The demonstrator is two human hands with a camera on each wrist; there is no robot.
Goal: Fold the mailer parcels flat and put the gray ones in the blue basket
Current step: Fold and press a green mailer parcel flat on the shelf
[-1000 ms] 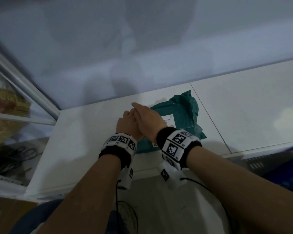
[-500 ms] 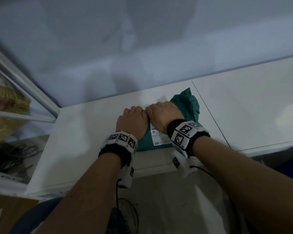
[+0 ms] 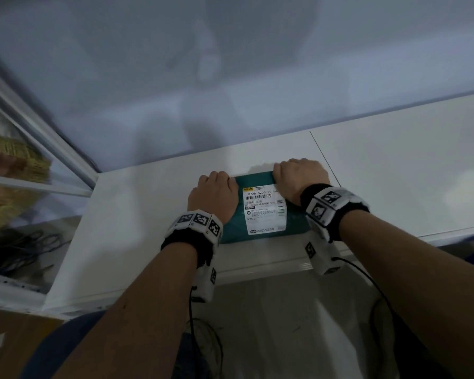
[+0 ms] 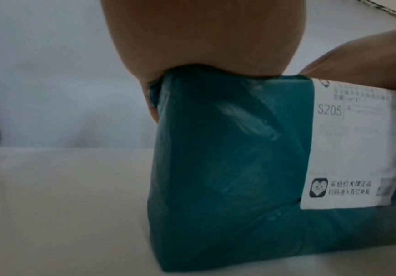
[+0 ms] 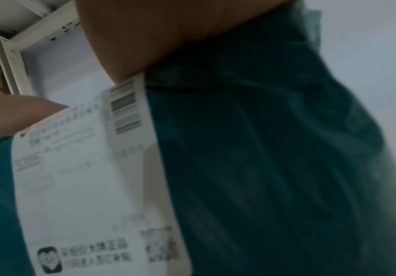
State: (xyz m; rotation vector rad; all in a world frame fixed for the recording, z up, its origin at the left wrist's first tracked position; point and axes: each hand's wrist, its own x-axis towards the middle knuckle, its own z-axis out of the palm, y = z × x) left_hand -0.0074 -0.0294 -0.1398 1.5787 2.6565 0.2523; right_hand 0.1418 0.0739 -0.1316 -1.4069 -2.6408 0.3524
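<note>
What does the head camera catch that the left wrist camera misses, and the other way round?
Only the head view shows both whole hands, the left hand and right hand, curled over the far edge of the green mailer parcel, and the white table around it. Only the left wrist view shows the parcel's crumpled corner tucked under the palm. Both show the white shipping label marked S205.

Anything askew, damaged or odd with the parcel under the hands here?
Nothing stands out. The green mailer parcel lies folded square on the white table, shipping label up, left hand and right hand gripping its far corners.
</note>
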